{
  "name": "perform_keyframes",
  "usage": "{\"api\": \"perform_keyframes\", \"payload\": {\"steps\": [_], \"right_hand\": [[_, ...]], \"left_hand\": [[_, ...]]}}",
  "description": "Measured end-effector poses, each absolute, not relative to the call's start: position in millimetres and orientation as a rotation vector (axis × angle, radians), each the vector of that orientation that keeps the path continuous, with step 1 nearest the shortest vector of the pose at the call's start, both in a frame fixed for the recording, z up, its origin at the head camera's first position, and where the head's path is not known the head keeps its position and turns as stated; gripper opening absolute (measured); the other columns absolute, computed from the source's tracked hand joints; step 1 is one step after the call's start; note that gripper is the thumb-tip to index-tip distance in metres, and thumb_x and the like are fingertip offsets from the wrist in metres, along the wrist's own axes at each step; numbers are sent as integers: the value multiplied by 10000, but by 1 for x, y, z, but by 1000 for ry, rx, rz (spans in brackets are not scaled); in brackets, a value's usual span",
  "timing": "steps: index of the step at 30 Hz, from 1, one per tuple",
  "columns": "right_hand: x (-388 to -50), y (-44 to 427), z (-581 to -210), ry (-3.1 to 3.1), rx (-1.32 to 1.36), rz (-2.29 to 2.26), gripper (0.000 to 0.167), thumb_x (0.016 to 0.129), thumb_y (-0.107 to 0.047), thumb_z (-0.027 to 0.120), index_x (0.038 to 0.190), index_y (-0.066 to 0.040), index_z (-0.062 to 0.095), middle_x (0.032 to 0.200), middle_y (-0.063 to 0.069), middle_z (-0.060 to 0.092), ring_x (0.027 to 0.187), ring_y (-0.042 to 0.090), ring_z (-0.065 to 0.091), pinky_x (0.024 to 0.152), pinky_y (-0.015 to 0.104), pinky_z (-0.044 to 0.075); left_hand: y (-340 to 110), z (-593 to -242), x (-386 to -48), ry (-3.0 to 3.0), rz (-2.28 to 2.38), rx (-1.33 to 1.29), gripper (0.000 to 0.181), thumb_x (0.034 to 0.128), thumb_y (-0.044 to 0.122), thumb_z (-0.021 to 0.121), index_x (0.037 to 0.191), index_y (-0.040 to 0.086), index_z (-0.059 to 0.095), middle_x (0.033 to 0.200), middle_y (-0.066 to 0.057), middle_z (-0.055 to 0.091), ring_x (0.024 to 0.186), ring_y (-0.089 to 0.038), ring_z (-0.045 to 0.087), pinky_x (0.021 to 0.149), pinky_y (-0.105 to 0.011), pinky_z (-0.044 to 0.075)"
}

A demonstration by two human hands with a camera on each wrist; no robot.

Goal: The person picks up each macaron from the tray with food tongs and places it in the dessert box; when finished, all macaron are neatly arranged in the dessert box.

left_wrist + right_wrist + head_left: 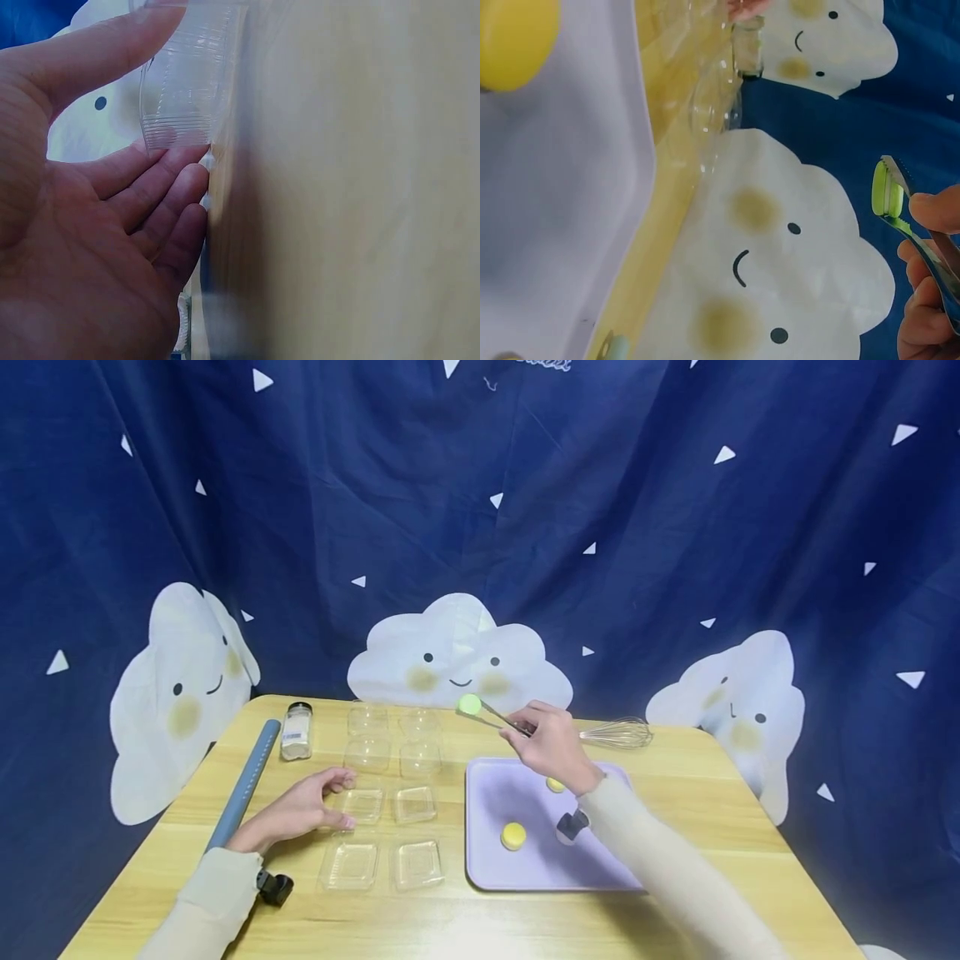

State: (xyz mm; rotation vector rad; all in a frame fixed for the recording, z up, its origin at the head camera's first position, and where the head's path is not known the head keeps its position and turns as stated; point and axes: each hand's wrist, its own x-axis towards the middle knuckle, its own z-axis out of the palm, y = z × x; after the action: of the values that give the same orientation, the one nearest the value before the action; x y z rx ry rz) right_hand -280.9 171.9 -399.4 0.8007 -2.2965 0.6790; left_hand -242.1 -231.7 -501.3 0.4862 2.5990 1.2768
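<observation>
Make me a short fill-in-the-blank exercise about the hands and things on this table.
1. The right hand grips tongs holding a ____ macaron.
2. A yellow macaron lies on the tray, which is ____.
3. The jar has a ____ lid.
4. The container by the left hand is not coloured but ____.

Missing words: green; purple; black; transparent.

Macaron [469, 704] is lt grn, tray [486, 864] lilac, curtain [420, 502] navy w/ wht clouds [461, 647].
</observation>
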Motion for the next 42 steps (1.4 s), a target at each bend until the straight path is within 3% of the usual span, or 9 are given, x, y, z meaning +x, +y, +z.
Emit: {"api": "perform_keyframes", "payload": {"steps": [29,42], "right_hand": [[-275,92,-407,-2304,1076,605,123,801,-209,841,856,-108,795,742,-33,694,650,57,597,595,148,512],[-272,61,-420,-2399,1169,586,134,795,-222,846,862,-115,803,735,-50,689,625,24,558,578,68,432]], "left_hand": [[-230,-500,-243,2582,1286,464,856,753,299,879,1439,-12,473,1359,-162,595,1245,-326,532,1103,-543,429],[-231,-500,-243,2569,1291,467,859,748,298,882,1439,-8,474,1361,-163,605,1244,-327,537,1091,-546,439]]}}
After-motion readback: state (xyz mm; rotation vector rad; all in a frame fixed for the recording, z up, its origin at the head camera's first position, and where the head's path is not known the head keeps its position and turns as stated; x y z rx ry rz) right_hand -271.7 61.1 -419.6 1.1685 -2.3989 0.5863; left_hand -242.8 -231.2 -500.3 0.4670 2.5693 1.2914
